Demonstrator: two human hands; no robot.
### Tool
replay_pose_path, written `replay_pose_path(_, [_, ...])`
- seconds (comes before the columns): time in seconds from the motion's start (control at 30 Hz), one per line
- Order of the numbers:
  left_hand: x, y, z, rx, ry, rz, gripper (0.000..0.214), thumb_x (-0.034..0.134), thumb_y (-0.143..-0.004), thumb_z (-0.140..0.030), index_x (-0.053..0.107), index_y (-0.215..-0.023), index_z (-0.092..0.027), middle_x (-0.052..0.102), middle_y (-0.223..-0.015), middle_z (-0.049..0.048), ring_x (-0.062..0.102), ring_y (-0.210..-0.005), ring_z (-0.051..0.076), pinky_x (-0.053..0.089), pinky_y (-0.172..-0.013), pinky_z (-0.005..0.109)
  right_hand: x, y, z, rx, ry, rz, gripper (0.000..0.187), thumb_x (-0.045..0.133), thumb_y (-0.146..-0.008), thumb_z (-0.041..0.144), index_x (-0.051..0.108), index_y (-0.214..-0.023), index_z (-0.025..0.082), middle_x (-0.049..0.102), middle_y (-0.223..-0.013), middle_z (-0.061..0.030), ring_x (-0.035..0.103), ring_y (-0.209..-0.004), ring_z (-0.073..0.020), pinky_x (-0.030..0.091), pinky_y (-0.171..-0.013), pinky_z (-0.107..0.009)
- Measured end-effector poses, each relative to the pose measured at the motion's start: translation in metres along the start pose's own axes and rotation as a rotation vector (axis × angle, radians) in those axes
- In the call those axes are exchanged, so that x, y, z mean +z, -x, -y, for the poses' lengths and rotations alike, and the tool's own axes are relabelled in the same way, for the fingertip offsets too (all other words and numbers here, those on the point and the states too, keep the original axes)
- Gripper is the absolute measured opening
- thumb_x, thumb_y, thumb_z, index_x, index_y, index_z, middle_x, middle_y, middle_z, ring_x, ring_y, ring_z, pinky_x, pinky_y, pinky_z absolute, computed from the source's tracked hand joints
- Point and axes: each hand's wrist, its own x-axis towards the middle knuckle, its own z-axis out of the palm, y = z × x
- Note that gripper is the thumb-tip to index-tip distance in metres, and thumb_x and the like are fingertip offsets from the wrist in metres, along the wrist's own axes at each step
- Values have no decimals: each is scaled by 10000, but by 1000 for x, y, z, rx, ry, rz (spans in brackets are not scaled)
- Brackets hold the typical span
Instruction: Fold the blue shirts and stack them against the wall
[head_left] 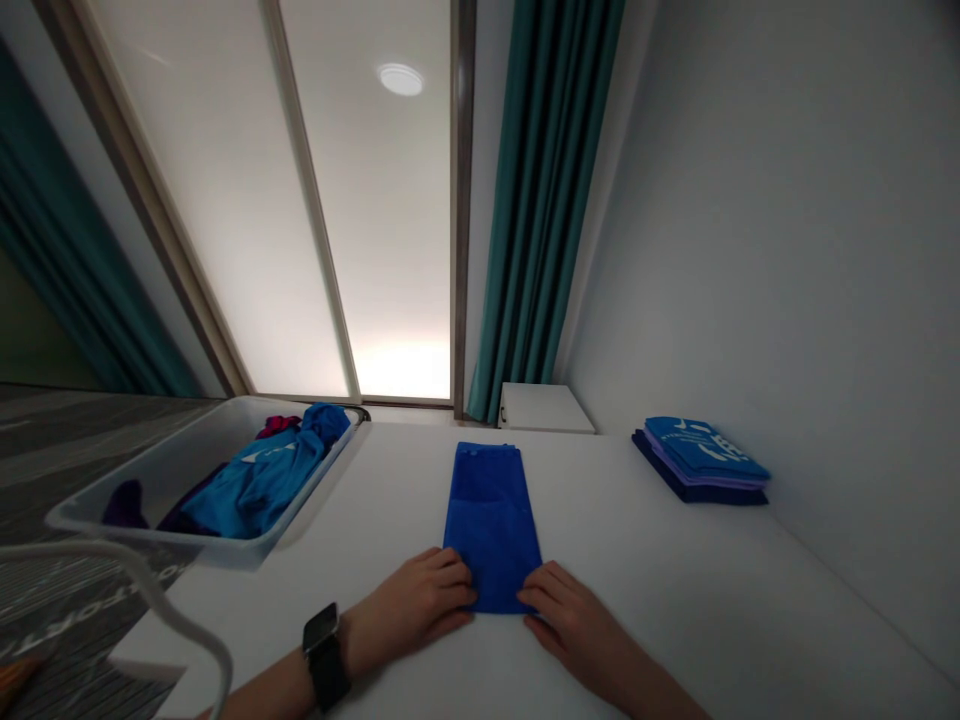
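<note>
A royal-blue cloth (490,515), folded into a long narrow strip, lies on the white table (675,580) and runs away from me. My left hand (420,605), with a black smartwatch on its wrist, pinches the strip's near left corner. At the near right corner my right hand (574,620) does the same, fingers closed on the fabric edge. Both hands rest on the table at the strip's near end.
A clear plastic bin (176,470) with crumpled blue, purple and magenta garments sits at the table's left. A stack of folded blue and purple cloths (701,460) lies at the right by the wall. A white cable (150,600) loops at lower left. Teal curtains hang behind.
</note>
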Motion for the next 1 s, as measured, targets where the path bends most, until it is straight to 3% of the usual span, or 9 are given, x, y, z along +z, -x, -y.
replay_pose_path(0.23, [7, -4, 2, -68, 90, -15, 139, 615, -908, -345, 617, -951, -213, 637, -942, 21, 538, -898, 185, 410, -796, 301, 7, -7, -5, -146, 250, -31, 160, 557, -860, 41, 603, -929, 178, 621, -876, -33, 581, -821, -174, 480, -747, -291])
replay_pose_path(0.4, [11, -8, 2, -115, 84, -21, 181, 683, -857, -346, 587, -922, -207, 618, -954, 13, 524, -913, 189, 408, -811, 300, 8, -12, -7, -105, 211, 1, 185, 562, -837, 17, 603, -907, 183, 609, -872, -28, 577, -838, -180, 477, -767, -292])
replay_pose_path(0.6, [16, -8, 7, 16, -108, -56, 144, 571, -935, -332, 593, -951, -191, 614, -938, 39, 544, -877, 186, 449, -784, 298, -3, -16, -7, -38, 79, 65, 220, 557, -819, -9, 601, -908, 187, 614, -915, -21, 572, -891, -176, 482, -791, -289])
replay_pose_path(0.73, [19, -8, 9, 80, -218, -95, 197, 446, -993, -286, 602, -948, -175, 625, -866, 46, 565, -823, 185, 476, -755, 303, -6, -17, -2, 15, 62, 39, 203, 577, -801, 14, 607, -898, 191, 628, -919, -24, 580, -895, -181, 482, -802, -302])
replay_pose_path(0.93, [19, -13, -1, -15, -105, -136, 266, 417, -1002, -322, 625, -932, -172, 649, -862, 48, 586, -797, 175, 498, -751, 301, 20, -26, 10, -28, 193, -81, 287, 617, -861, 145, 595, -1141, 202, 666, -1123, -55, 580, -1073, -218, 420, -965, -376])
replay_pose_path(1.0, [15, -14, -2, -14, -40, -140, 278, 423, -998, -328, 643, -920, -177, 659, -850, 50, 593, -792, 170, 501, -759, 298, 30, -28, 11, -47, 224, -82, 236, 581, -887, 117, 619, -1105, 198, 685, -1119, -53, 592, -1069, -205, 420, -953, -355])
